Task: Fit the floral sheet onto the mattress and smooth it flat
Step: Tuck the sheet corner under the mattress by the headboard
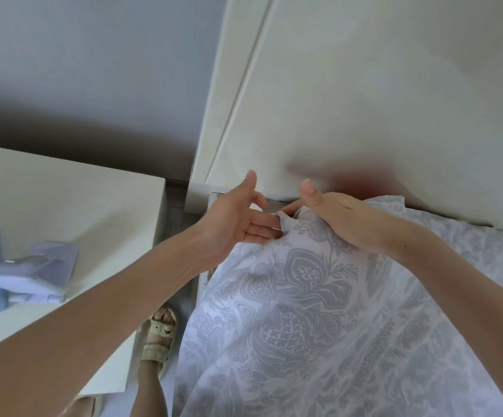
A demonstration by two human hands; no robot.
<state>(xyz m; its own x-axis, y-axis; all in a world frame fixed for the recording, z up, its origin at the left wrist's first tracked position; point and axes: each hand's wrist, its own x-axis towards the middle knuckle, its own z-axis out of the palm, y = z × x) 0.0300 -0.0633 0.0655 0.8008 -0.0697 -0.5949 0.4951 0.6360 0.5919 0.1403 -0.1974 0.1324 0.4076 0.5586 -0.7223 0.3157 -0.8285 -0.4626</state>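
Note:
The white sheet with a grey floral print [310,311] drapes over the mattress corner beside the white headboard [364,100]. My left hand [238,219] reaches in from the left, its fingers tucked under the sheet's bunched corner and its thumb raised. My right hand [337,215] lies on top of the same corner, fingers curled into the fabric and thumb up. The mattress itself is hidden under the sheet; a bit of bed frame [214,197] shows at the corner.
A white bedside table [64,206] stands at the left, with a light blue and white object [24,272] lying on it. My foot in a pale sandal [160,335] stands in the narrow gap between table and bed. A grey wall is behind.

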